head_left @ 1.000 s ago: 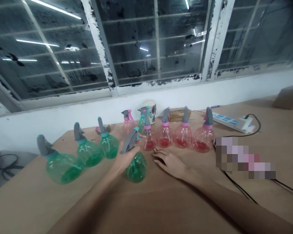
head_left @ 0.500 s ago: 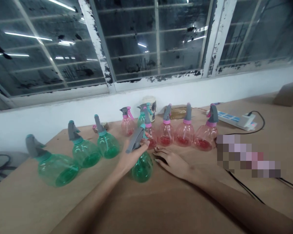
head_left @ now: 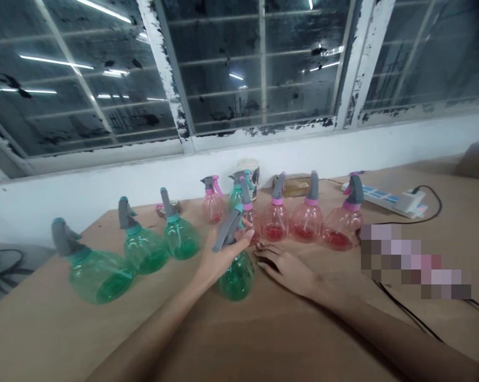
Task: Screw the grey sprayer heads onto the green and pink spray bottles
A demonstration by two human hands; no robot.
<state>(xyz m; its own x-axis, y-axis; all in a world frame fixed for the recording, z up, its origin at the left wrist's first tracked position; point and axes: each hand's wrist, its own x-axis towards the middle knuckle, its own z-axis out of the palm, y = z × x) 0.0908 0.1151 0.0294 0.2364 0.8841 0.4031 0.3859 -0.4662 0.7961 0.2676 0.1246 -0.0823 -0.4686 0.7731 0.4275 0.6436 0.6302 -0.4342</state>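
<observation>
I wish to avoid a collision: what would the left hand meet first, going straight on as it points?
Probably the pink spray bottle directly beyond the left hand, though depth is unclear.

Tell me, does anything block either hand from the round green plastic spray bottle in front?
Nothing visible does. The left hand grips the round green plastic bottle, and just a narrow gap parts that bottle from the right hand.

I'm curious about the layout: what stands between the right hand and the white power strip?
The head view shows the rightmost pink spray bottle holding red liquid.
</observation>
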